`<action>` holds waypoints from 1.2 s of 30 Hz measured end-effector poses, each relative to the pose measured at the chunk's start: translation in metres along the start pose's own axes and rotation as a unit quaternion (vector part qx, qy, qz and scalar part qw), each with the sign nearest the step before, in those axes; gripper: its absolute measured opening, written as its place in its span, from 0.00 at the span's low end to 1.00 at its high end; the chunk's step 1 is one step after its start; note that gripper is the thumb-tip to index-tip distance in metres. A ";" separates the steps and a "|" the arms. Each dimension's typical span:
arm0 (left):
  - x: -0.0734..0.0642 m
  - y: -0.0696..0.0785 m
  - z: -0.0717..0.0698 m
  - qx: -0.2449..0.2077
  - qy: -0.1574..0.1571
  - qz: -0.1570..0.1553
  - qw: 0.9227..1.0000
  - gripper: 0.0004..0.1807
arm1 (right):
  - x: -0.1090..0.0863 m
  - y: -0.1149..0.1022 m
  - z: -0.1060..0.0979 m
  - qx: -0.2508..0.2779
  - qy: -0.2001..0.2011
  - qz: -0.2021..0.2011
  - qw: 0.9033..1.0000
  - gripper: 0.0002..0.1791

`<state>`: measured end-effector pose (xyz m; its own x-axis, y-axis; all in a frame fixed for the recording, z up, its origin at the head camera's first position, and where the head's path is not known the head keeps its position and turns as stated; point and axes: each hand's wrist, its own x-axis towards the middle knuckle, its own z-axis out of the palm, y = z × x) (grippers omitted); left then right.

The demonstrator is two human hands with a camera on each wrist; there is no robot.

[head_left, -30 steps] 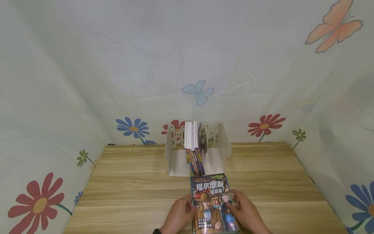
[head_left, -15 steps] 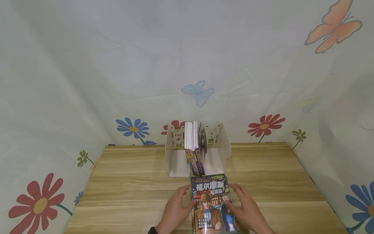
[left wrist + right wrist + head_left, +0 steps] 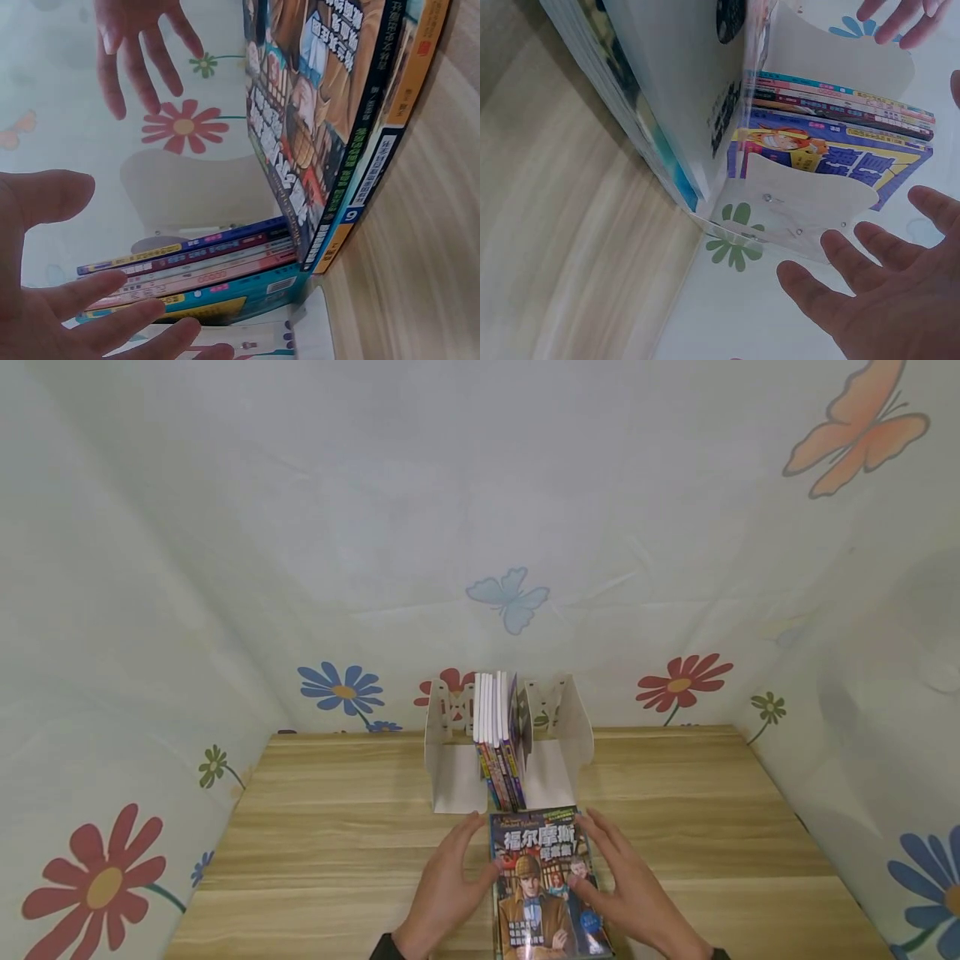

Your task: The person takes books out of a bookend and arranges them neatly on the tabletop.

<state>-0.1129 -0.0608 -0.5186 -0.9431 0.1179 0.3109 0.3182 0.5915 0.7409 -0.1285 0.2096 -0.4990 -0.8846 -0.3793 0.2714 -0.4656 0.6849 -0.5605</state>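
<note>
A paperback book (image 3: 534,902) with two large figures on its cover lies face up near the table's front edge. In the left wrist view, another book with an orange and white spine (image 3: 375,169) lies beneath it. Left of the pile is my left hand (image 3: 447,887), fingers extended and thumb apart. My right hand (image 3: 633,893) hovers at the right side, its thumb over the cover in the head view. Both wrist views show spread fingers away from the books, gripping nothing. Behind the pile, several thin books (image 3: 492,714) stand upright, spines forward, in a white book rack (image 3: 576,731).
The rack has sections on both sides of the standing books, with a divider beside them. Wood-grain tabletop (image 3: 352,835) extends left and right. A pale curtain (image 3: 360,527) with printed flowers and butterflies hangs behind and along both sides.
Both hands have loosened from the book's sides; their fingers have straightened and moved a little forward. The book and the rack have stayed in place.
</note>
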 end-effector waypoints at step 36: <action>0.044 0.006 -0.022 -0.027 0.003 0.008 1.000 0.41 | 0.027 -0.018 -0.022 0.006 0.016 -0.048 0.999 0.45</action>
<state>-0.1507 -0.0700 -0.4873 -0.9371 0.1220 0.3269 0.3384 0.5458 0.7665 -0.1446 0.2011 -0.4644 -0.8366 -0.4228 0.3483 -0.5478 0.6387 -0.5403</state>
